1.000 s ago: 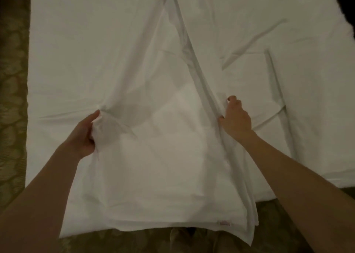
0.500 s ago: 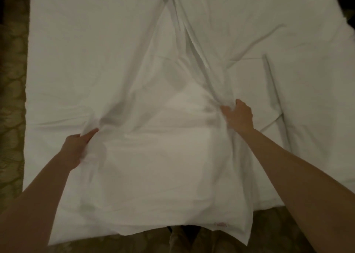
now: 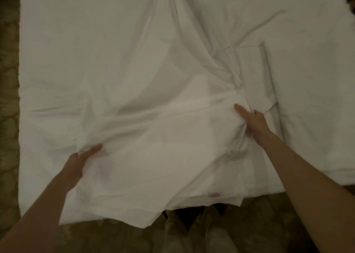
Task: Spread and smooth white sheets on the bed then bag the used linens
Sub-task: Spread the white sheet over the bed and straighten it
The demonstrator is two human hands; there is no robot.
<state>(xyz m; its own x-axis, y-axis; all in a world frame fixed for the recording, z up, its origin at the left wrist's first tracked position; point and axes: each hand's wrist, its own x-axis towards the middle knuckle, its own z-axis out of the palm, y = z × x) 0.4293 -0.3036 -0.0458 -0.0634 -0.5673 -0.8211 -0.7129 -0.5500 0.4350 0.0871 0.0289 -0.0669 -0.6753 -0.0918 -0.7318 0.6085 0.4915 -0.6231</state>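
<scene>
1. Your left hand [image 3: 75,166] has its grip closed on a bunched fold of the sheet [image 3: 163,137], thumb on top, near the bed's [image 3: 57,41] foot edge
2. Your right hand [image 3: 253,122] pinches the same sheet at its right side, cloth gathered under the fingers
3. The sheet lies rumpled across the bed's middle, its lower end hanging over the foot edge above the carpet [image 3: 7,79]
4. A small pink label [image 3: 214,194] shows on its hem
</scene>
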